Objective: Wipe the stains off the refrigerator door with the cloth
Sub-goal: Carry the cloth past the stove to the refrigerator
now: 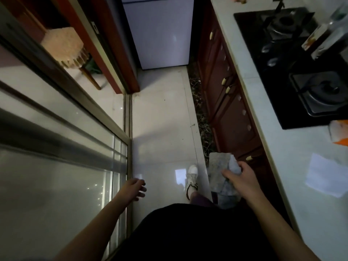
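The white refrigerator door [160, 34] stands at the far end of a narrow kitchen aisle, well ahead of me. My right hand [241, 178] is shut on a grey mottled cloth [218, 170], which hangs down beside the cabinets at the lower right. My left hand [134, 188] hangs low at the lower middle with loose, parted fingers and holds nothing. No stains can be made out on the door from here.
A dark wooden cabinet row [231, 117] under a white counter [293, 166] runs along the right, with a black gas hob [301, 63], bottles and papers on it. A sliding glass door [62, 147] lines the left. My white shoe [192, 174] stands on the pale tiled floor [162, 113].
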Motion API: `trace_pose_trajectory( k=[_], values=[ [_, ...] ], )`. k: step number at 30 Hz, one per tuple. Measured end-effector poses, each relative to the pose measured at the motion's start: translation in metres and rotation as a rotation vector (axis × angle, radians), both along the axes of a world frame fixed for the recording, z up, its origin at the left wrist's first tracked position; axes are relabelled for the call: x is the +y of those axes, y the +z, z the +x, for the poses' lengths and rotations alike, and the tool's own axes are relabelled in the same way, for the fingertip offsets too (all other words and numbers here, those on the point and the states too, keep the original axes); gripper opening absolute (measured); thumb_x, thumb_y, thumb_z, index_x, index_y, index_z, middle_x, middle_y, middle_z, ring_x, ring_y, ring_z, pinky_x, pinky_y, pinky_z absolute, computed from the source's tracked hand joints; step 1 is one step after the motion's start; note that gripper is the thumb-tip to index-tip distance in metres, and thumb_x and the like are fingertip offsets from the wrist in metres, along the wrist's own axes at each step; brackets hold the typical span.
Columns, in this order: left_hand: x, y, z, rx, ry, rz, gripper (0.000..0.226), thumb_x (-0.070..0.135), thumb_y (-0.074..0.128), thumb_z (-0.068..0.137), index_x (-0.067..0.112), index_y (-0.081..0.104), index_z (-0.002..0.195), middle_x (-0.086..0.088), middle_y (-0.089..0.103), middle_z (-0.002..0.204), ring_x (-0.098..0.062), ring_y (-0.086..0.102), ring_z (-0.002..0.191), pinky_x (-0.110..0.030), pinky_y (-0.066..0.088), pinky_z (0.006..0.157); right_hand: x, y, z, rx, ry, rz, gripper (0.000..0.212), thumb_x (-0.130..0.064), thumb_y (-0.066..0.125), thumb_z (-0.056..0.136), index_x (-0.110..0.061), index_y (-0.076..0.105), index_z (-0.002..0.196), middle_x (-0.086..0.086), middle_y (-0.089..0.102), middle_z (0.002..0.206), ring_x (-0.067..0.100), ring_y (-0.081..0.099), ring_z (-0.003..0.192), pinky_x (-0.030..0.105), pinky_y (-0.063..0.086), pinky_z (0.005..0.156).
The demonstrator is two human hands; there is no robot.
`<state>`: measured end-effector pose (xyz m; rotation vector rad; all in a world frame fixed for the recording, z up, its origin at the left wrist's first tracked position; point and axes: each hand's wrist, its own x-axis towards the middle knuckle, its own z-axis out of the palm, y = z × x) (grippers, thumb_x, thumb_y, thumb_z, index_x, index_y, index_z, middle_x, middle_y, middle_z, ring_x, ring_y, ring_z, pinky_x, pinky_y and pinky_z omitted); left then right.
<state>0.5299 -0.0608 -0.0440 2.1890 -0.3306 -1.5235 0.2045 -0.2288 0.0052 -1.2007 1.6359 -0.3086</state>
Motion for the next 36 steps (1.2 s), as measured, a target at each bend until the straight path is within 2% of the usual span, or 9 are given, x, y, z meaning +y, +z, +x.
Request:
trace_pose_trajectory(
  k=[3,7,11,15,19,24,28,30,36],
  values=[
    [-0.038,-0.006,0.018,-0.014,0.053,0.021,0.019,0.014,0.05,0.101,0.001,0.064,0.098,-0.012,0.065,0.079,-0.022,0.058,0.057,-0.023,0.038,0.056,-0.06,-0.007,0.021,0.0,0.031,0.001,0.04,-0.021,0.079,0.084,-0.012,0.058,0.116,0.003,0.063,0.103,0.006,0.058,0.08,0.025,0.045,0.062],
    [-0.062,-0.004,0.038,-0.034,0.255,0.077,0.022,0.012,0.049,0.102,-0.002,0.064,0.094,-0.015,0.061,0.075,-0.022,0.056,0.053,-0.017,0.042,0.036,-0.14,-0.004,0.066,-0.001,0.165,0.029,0.034,-0.023,0.077,0.087,-0.015,0.057,0.112,-0.001,0.06,0.097,0.006,0.056,0.08,0.024,0.042,0.06],
    [-0.071,-0.008,0.056,-0.009,0.394,0.147,0.023,0.018,0.05,0.103,0.002,0.063,0.094,-0.011,0.062,0.07,-0.014,0.056,0.039,-0.017,0.038,0.04,-0.21,0.002,0.122,-0.027,0.318,0.03,0.039,-0.022,0.08,0.085,-0.011,0.059,0.117,0.004,0.063,0.106,0.013,0.06,0.087,0.027,0.045,0.065],
    [-0.094,-0.011,0.074,-0.007,0.487,0.212,0.02,0.009,0.047,0.102,0.001,0.059,0.088,-0.015,0.058,0.069,-0.011,0.051,0.03,-0.014,0.033,0.033,-0.267,0.004,0.179,-0.045,0.391,0.014,0.037,-0.018,0.081,0.085,-0.01,0.061,0.115,0.006,0.066,0.106,0.02,0.062,0.092,0.03,0.048,0.07],
    [-0.136,-0.026,0.107,-0.005,0.511,0.25,0.021,0.012,0.049,0.101,0.004,0.062,0.087,-0.011,0.063,0.069,-0.012,0.055,0.035,-0.019,0.036,0.046,-0.318,0.0,0.234,-0.05,0.433,0.034,0.029,-0.015,0.08,0.085,-0.013,0.061,0.106,-0.002,0.065,0.094,0.018,0.062,0.086,0.031,0.05,0.072],
    [-0.231,-0.034,0.181,-0.019,0.372,0.199,0.024,0.014,0.047,0.103,0.008,0.059,0.083,-0.009,0.06,0.068,-0.012,0.055,0.04,-0.018,0.035,0.045,-0.388,-0.002,0.296,-0.033,0.396,0.026,0.03,-0.015,0.08,0.084,-0.014,0.06,0.107,0.003,0.067,0.099,0.015,0.063,0.085,0.033,0.053,0.076],
    [-0.332,-0.027,0.25,-0.048,0.194,0.108,0.025,0.014,0.051,0.101,0.008,0.061,0.078,-0.009,0.063,0.071,-0.021,0.058,0.054,-0.019,0.04,0.045,-0.44,0.007,0.332,-0.034,0.328,-0.005,0.029,-0.015,0.078,0.087,-0.013,0.06,0.11,0.003,0.066,0.098,0.009,0.06,0.081,0.025,0.047,0.063],
    [-0.388,-0.013,0.278,-0.069,0.141,0.053,0.023,0.01,0.05,0.1,0.005,0.061,0.081,-0.012,0.063,0.075,-0.022,0.057,0.057,-0.017,0.04,0.039,-0.466,0.009,0.344,-0.03,0.295,-0.003,0.031,-0.016,0.078,0.087,-0.014,0.06,0.112,0.002,0.066,0.1,0.011,0.061,0.084,0.026,0.048,0.068],
    [-0.514,-0.004,0.342,-0.123,0.036,-0.025,0.017,0.024,0.057,0.092,0.013,0.067,0.085,-0.004,0.071,0.077,-0.02,0.065,0.062,-0.024,0.041,0.053,-0.547,0.0,0.384,-0.023,0.22,0.038,0.038,-0.017,0.08,0.084,-0.016,0.061,0.116,0.002,0.069,0.101,0.018,0.066,0.091,0.041,0.056,0.086]
  ],
)
